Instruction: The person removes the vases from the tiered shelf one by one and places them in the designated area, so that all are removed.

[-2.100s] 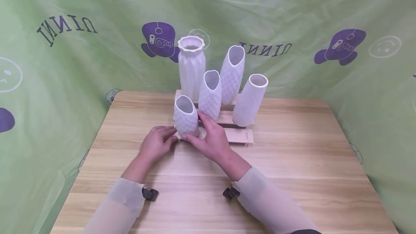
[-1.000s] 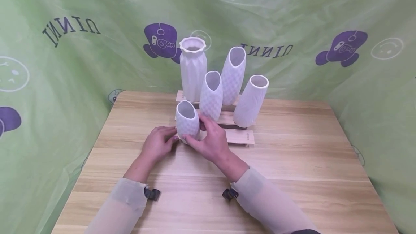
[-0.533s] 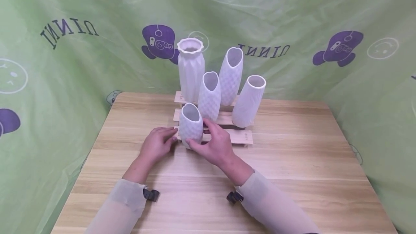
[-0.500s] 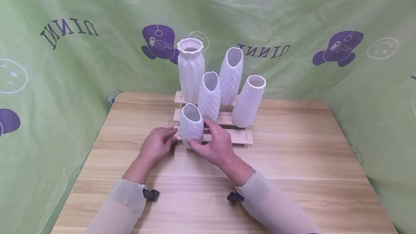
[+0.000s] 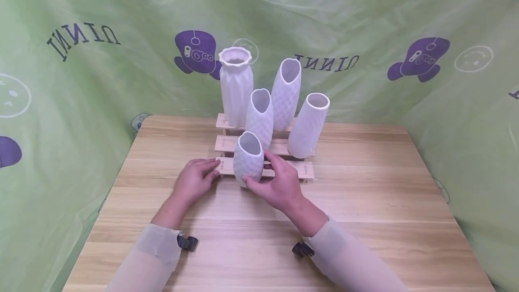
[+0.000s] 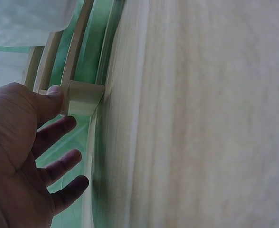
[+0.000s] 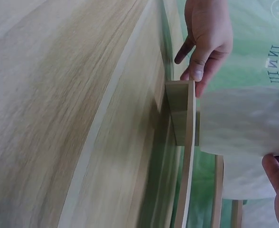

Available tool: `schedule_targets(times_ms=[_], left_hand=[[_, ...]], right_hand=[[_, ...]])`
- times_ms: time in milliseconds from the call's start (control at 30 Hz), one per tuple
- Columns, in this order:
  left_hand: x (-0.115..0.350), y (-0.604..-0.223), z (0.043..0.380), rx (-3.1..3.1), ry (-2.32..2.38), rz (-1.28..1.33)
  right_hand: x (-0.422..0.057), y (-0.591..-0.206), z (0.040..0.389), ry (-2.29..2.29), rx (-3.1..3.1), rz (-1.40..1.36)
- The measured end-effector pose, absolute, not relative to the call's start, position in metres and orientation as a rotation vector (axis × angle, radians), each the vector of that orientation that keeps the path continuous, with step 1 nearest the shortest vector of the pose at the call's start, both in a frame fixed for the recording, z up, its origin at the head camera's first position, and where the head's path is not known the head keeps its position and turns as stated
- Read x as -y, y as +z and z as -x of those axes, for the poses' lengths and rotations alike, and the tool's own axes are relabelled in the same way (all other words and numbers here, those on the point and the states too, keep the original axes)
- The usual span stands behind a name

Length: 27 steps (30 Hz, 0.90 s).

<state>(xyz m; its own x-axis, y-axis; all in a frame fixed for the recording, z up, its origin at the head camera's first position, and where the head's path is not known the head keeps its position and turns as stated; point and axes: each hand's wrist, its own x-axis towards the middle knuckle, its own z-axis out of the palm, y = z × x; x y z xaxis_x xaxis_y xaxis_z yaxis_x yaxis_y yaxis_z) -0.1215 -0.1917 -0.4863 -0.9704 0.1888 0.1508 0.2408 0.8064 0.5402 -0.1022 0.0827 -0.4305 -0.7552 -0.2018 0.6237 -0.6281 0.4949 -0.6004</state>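
Observation:
In the head view my right hand [image 5: 279, 186] grips a short white vase [image 5: 248, 160] with a slanted mouth and dimpled sides, thumb in front and fingers behind. The vase stands nearly upright over the front step of a wooden tiered rack [image 5: 289, 169], its base right at the step's surface in the right wrist view. My left hand [image 5: 194, 179] holds the left end of that step between thumb and index finger, its other fingers loose in the left wrist view. On the middle step, a taller dimpled vase [image 5: 259, 120] stands just behind the held one.
Farther right on the middle step leans a round-mouthed white vase [image 5: 309, 125]. The back step carries a frilled-rim vase [image 5: 236, 87] and a tall dimpled vase [image 5: 286, 93]. The wooden table [image 5: 357, 220] extends to a green printed curtain [image 5: 348, 8] behind and at both sides.
My right hand has slid the short vase rightward and slightly toward me, from the left end of the front step nearer its middle. The left hand stays at the rack's end.

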Motion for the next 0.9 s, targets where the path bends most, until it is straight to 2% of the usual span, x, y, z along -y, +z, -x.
schedule_targets(times_ms=[900], left_hand=[[0.19, -0.485, 0.12, 2.925, -0.917, 0.287]], right_hand=[[-0.116, -0.434, 0.095, 1.191, 2.206, -0.634]])
